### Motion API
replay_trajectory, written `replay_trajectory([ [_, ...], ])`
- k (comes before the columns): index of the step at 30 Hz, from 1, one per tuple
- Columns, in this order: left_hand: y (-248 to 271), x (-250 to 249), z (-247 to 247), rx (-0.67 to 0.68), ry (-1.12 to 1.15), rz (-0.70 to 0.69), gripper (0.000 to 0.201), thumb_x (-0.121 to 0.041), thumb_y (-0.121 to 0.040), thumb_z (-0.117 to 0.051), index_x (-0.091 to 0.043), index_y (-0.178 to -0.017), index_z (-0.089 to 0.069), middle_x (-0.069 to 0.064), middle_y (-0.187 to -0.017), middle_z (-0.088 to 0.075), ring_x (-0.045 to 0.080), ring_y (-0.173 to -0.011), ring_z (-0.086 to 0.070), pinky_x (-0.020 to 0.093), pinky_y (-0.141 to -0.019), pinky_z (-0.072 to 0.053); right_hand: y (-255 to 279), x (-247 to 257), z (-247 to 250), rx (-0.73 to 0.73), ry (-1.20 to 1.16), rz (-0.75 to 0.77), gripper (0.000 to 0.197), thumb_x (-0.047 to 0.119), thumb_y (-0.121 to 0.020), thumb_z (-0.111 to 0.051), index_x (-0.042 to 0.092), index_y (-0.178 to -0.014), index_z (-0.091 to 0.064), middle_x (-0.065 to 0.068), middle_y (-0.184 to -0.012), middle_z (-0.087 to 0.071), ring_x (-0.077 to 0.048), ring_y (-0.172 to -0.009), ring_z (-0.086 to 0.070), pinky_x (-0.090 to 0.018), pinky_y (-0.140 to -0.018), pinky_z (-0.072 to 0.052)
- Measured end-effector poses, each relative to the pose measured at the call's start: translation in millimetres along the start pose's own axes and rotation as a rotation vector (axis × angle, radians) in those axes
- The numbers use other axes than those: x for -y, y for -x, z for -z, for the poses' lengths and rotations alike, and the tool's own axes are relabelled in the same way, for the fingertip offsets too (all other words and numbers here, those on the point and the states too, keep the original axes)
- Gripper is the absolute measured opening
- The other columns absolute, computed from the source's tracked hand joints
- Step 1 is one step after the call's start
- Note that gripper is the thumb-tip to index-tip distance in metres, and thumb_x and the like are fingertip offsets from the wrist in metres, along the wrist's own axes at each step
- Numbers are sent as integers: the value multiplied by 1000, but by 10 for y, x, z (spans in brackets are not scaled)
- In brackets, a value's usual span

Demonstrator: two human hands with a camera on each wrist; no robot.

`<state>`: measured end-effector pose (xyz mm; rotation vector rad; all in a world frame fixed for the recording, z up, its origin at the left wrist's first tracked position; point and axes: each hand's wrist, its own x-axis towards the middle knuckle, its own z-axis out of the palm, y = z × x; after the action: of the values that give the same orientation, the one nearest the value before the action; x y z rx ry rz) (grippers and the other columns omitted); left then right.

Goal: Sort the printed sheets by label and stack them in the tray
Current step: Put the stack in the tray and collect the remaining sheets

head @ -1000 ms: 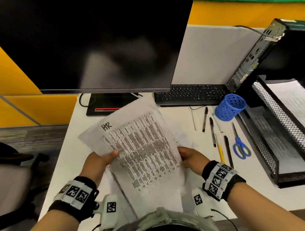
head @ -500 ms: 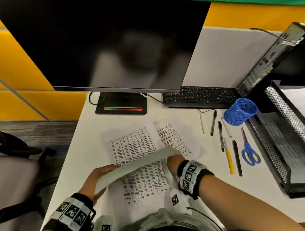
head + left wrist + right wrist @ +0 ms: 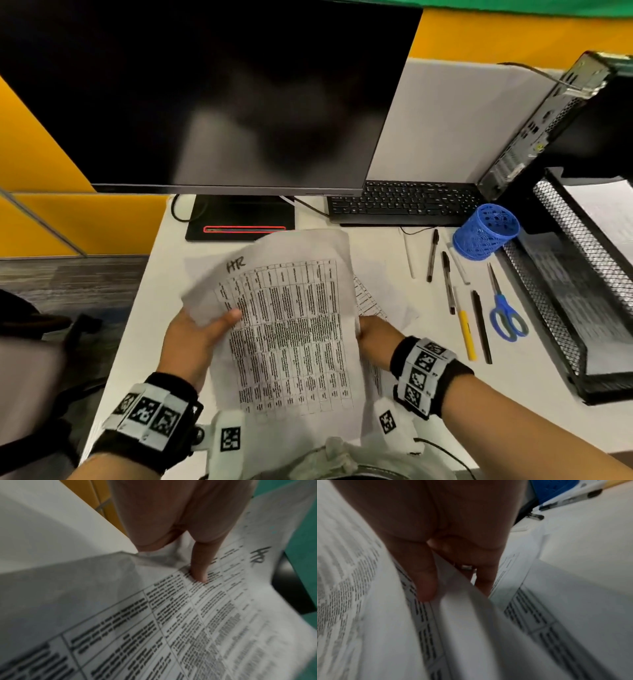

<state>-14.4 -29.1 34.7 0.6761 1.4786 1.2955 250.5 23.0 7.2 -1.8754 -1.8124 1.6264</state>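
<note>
Both hands grasp the HR sheet [image 3: 291,329], raised over the white desk [image 3: 428,342] at 6 o'clock: left hand [image 3: 191,339] pinches its left edge, thumb on top; right hand [image 3: 375,337] pinches the right edge. More printed sheets [image 3: 383,294] lie flat beneath. Mesh tray [image 3: 561,308] at 3 o'clock, monitor [image 3: 205,96] at 12, yellow wall [image 3: 68,219] behind, grey floor [image 3: 68,281] at 9.

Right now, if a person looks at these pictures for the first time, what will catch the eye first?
First the printed sheet marked HR, held up at the centre over the desk by the left hand and the right hand, one on each side edge. Behind it a large dark monitor fills the top. On the right, a blue mesh cup lies tipped beside the black mesh tray.
</note>
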Motion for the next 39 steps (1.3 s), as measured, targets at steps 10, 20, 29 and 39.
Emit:
replay_trajectory([
  [10,30,-30,-25,220,-133,-2,80,-19,-51,-86,-23,-123,-52,4,-110,-72,25,-101,-68,39,-77,-57,-151,-365,630,-548,-135,-246,54,21,-82,-66,12,-132,-46,-14,-131,-55,-29,-114,-55,-30,-92,-42],
  [20,182,1,26,438,-196,111,68,-47,-30,-90,-14,-89,-77,7,-98,-76,18,-96,-71,22,-79,-55,-151,-546,638,-489,128,-294,31,13,-84,-60,1,-112,-60,-18,-101,-68,-33,-91,-64,-31,-78,-49],
  [29,142,-276,-109,270,-298,-41,12,-20,-85,-64,-28,-90,-72,-16,-87,-76,1,-83,-70,25,-81,-50,366,-67,1284,-589,-20,78,14,6,-91,-51,10,-87,-63,-7,-58,-64,-11,-44,-58,-24,-51,-51],
  [39,231,-329,-330,321,-398,-177,23,-15,-78,-70,-33,-92,-70,-19,-96,-73,-3,-89,-67,20,-81,-50,676,367,1176,-293,83,324,25,7,-86,-59,30,-82,-66,10,-64,-64,3,-53,-54,-13,-54,-40],
])
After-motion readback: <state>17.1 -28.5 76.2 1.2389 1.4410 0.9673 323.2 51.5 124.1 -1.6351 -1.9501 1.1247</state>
